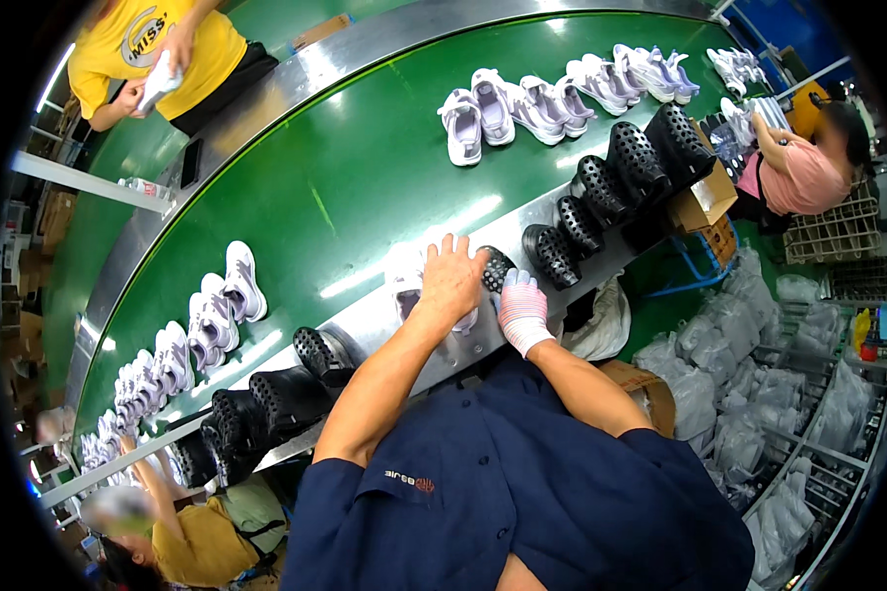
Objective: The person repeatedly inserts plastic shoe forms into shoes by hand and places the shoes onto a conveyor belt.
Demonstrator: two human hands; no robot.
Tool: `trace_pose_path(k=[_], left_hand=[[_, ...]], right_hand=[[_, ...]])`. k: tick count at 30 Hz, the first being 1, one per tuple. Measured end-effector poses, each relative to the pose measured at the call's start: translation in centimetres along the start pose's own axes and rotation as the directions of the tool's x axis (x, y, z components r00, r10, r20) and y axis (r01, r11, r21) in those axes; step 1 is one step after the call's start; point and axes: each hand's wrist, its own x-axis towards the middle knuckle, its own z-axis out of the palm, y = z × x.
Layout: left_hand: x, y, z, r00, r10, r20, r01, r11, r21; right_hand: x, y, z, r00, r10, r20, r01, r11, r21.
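Note:
My bare left hand (pixel 451 280) is over a pair of white sneakers (pixel 405 293) at the belt's near edge, fingers stretched and spread. Part of the sneakers is hidden under the palm and wrist. Just to the right stands a black perforated shoe last (pixel 497 266). My right hand (pixel 524 309), in a white and pink striped glove, is closed on the near side of that last. Its thumb is hard to make out. More black perforated lasts (pixel 601 189) line the metal ledge on the right, and further black lasts (pixel 282 399) stand along it on the left.
White and lilac sneakers (pixel 493 108) stand in a row on the green conveyor belt (pixel 306 236); more sneakers (pixel 207 320) line its left part. People work across the belt (pixel 182 59), at right (pixel 803 177) and at lower left (pixel 187 542). Plastic-wrapped bundles (pixel 710 355) fill a rack behind right.

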Motion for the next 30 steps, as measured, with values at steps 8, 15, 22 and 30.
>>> trace_pose_path(k=[8, 15, 22, 30], left_hand=[[-1.4, -4.7, 2.4, 0.981, -0.193, -0.023, 0.186, 0.968, -0.166], [1.8, -5.5, 3.3, 0.975, -0.217, 0.051, 0.220, 0.894, -0.391], [4.0, -3.7, 3.8, 0.953, 0.085, 0.292, 0.095, 0.828, -0.553], [4.0, -4.2, 5.8, 0.986, 0.065, 0.151, 0.034, 0.820, -0.571]], right_hand=[[-3.2, 1.7, -4.6, 0.999, -0.016, -0.040, 0.033, 0.878, 0.478], [-4.2, 0.6, -11.1, 0.940, -0.101, 0.327, -0.147, 0.743, 0.653], [0.2, 0.5, -10.1, 0.965, -0.092, 0.248, 0.028, 0.968, 0.250], [1.3, -2.4, -5.0, 0.956, -0.288, 0.052, 0.286, 0.957, 0.041]])
